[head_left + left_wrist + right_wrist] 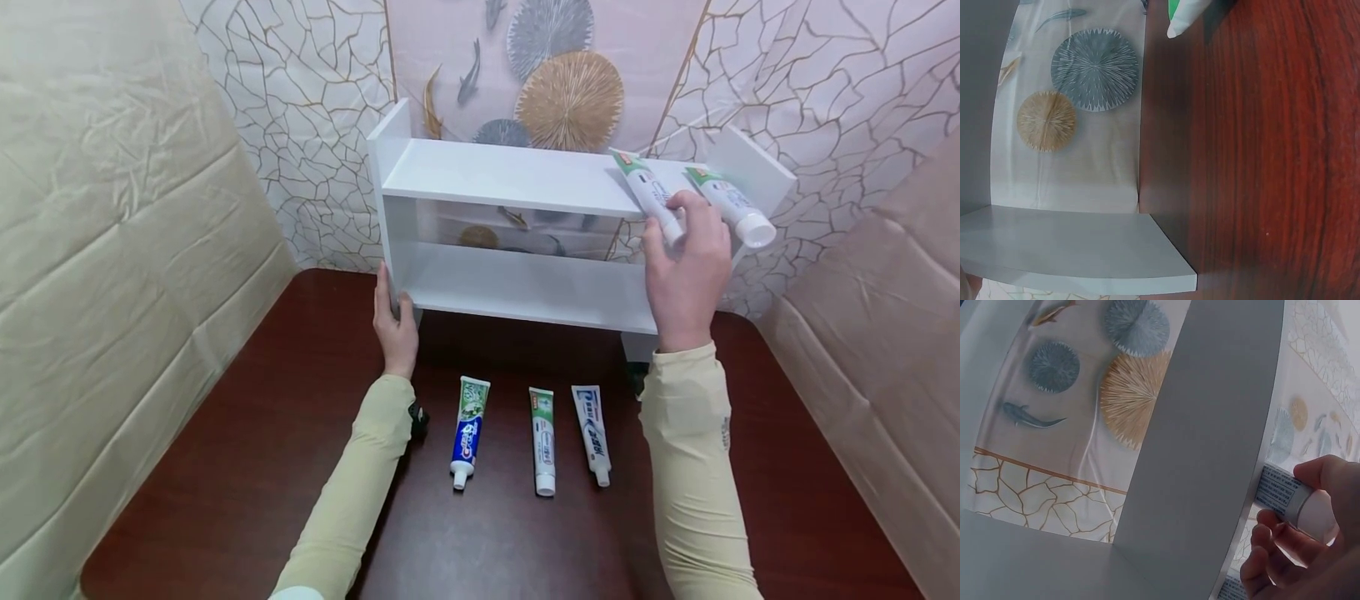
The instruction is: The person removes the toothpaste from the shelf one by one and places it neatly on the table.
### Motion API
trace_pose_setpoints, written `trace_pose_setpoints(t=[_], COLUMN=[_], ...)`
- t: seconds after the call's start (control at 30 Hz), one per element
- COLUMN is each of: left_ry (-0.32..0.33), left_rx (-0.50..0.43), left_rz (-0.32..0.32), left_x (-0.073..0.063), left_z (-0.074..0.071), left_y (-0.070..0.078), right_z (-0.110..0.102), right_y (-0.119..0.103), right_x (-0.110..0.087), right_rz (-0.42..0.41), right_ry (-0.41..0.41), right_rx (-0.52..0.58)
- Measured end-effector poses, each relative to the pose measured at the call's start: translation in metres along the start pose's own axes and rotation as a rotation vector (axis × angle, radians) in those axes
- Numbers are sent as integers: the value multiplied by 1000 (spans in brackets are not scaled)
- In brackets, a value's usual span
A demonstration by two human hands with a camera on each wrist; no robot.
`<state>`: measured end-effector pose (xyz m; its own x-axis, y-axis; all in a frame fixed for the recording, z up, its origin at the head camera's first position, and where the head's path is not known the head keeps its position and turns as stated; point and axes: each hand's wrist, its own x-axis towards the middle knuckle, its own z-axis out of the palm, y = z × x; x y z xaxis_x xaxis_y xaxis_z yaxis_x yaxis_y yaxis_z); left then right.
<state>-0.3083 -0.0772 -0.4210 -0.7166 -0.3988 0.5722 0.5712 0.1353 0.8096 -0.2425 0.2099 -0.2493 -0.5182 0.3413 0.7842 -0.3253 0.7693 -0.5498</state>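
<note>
A white two-tier shelf (517, 279) stands at the back of the table. My left hand (396, 333) rests on its left side panel, fingers straight against the panel. At the upper right, my right hand (693, 271) pinches a white-and-green toothpaste tube (651, 193) near its cap, thumb on one side. That tube slants over the top board (510, 175), its flat end pointing to the back. Right beside it, a second toothpaste tube (727, 200) lies on the top board with its white cap jutting past the front edge. In the right wrist view, fingers surround the held tube's cap end (1282, 490).
Three toothpaste tubes lie in a row on the dark red table (225, 433): a blue-and-green one (468, 429), a white-and-green one (543, 442) and a white-and-blue one (592, 433). Patterned cloth (322, 108) hangs behind the shelf, and beige padded walls (127, 250) flank the table.
</note>
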Motion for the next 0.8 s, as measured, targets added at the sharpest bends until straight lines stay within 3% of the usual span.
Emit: trace_pose_setpoints(t=[0.23,0.47,0.8], left_ry=[3,12,6], left_rx=[16,20,22], left_rz=[4,16,47], left_x=[1,6,6], left_z=[0,2,1], left_y=[0,-30,-35], right_z=[-1,-4,-12], right_y=[1,3,6], right_x=[-3,-13,-30], right_rz=[-31,-33,-18], right_ry=[20,39,55], right_rx=[39,78,96])
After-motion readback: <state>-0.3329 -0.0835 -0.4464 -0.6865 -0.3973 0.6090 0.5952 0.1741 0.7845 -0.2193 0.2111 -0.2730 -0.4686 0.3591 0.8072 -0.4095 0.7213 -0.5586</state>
